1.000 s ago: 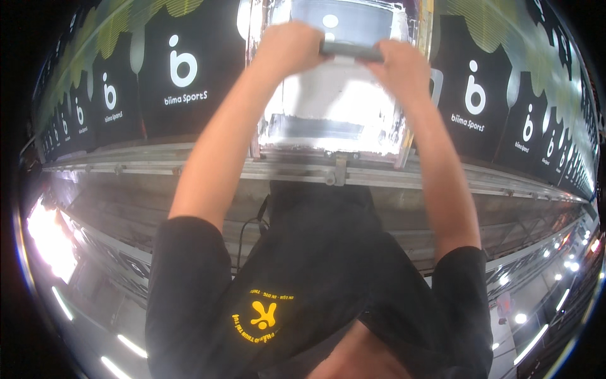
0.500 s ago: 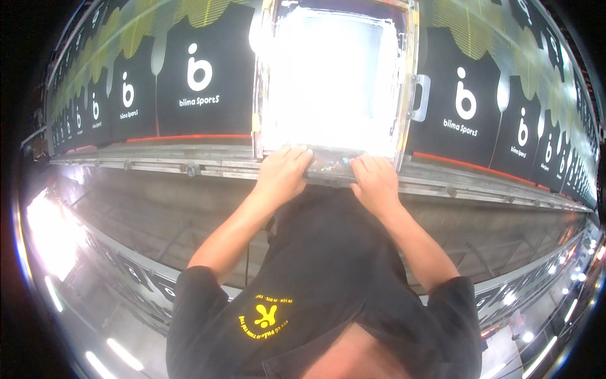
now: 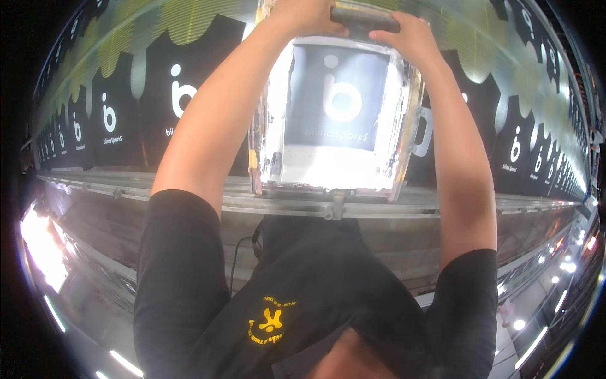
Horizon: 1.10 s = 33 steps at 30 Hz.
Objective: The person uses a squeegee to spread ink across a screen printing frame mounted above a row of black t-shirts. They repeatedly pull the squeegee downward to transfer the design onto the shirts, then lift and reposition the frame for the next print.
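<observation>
A screen-printing frame (image 3: 254, 142) lies on the long table, with a dark panel and a pale emblem showing through its mesh (image 3: 341, 95). At the far end of the frame, my left hand (image 3: 304, 18) is closed on the left end of a squeegee (image 3: 363, 22). My right hand (image 3: 409, 38) grips the squeegee's right end, thumb pointing inward. Both arms reach far forward over the frame. The squeegee's blade edge cannot be made out. A grey handle (image 3: 421, 131) juts from the frame's right side.
Black garment panels (image 3: 113, 95) with white emblems lie in a row along the table on both sides. A metal rail (image 3: 404, 207) with a small bracket (image 3: 336, 205) runs along the near edge. Another long table (image 3: 104, 252) stands behind me.
Both hands have moved from the frame's near end to its far end with the squeegee. The mesh, glaring white before, now shows the dark panel and emblem.
</observation>
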Each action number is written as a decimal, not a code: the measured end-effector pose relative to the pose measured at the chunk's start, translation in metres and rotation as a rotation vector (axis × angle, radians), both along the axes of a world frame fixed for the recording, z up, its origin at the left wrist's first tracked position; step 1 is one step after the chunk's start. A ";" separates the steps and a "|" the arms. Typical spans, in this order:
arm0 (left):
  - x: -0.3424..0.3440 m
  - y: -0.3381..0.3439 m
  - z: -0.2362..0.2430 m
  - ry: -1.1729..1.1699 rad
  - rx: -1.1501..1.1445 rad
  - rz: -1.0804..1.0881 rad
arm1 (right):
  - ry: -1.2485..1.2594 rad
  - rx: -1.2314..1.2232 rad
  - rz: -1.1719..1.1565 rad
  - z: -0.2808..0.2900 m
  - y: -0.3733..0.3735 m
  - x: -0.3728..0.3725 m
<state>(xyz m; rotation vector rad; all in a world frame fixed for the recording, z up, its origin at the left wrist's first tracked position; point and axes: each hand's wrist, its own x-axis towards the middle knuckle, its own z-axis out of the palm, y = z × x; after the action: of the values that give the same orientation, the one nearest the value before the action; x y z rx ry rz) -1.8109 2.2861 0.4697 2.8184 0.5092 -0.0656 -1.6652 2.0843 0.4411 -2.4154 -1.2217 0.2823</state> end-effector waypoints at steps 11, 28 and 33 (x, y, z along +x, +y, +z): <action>-0.176 -0.129 -0.035 0.141 -0.160 -0.081 | 0.140 0.110 0.160 -0.028 -0.141 -0.164; -0.030 -0.023 -0.020 -0.092 0.053 -0.053 | 0.129 0.056 0.067 -0.004 -0.025 -0.026; -0.136 -0.109 -0.040 0.035 -0.032 -0.059 | 0.108 0.146 0.141 -0.032 -0.116 -0.125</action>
<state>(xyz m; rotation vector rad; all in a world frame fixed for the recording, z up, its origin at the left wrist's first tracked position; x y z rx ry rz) -1.9474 2.1775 0.4295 2.8056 0.4281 -0.1339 -1.7898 1.9683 0.4087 -2.1660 -1.3186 0.3480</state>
